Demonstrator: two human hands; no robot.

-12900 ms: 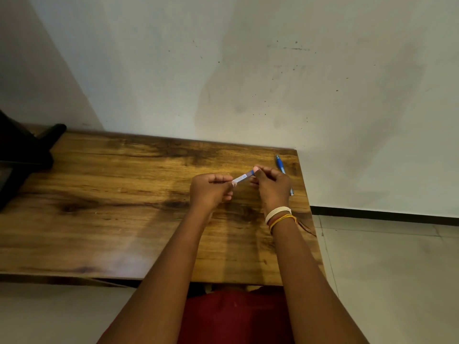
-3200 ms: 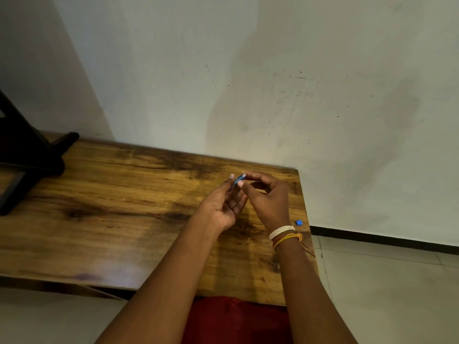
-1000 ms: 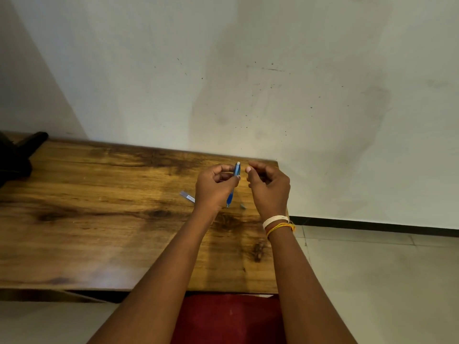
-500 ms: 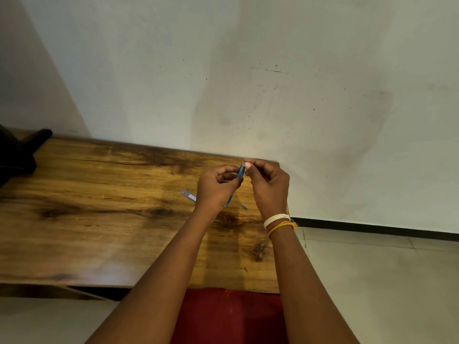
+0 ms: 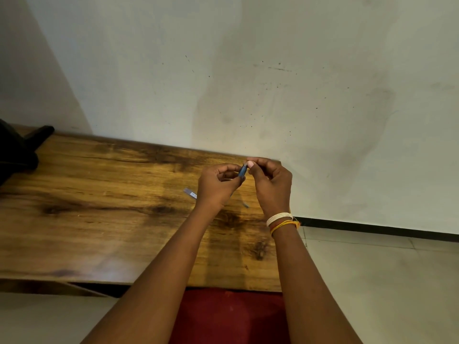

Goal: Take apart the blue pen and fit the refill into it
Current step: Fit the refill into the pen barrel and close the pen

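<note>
Above the right end of the wooden table (image 5: 99,219), my left hand (image 5: 217,187) grips the blue pen barrel (image 5: 242,171), which stands nearly upright with its upper end showing between my hands. My right hand (image 5: 272,184) pinches at the top end of the barrel with thumb and forefinger; what lies under those fingertips is hidden. A thin clear piece with a label (image 5: 190,194) lies flat on the table just left of my left hand. A small grey piece (image 5: 246,205) lies on the table between my wrists.
A black object (image 5: 17,152) stands at the table's far left end. The wall runs right behind the table. The table's right edge is just beyond my right wrist, with tiled floor (image 5: 372,281) below. Red cloth (image 5: 228,316) shows under the front edge.
My right hand's fingertips have closed in on the top of the pen barrel, which a second ago stood apart from them. My left hand holds the barrel in about the same place.
</note>
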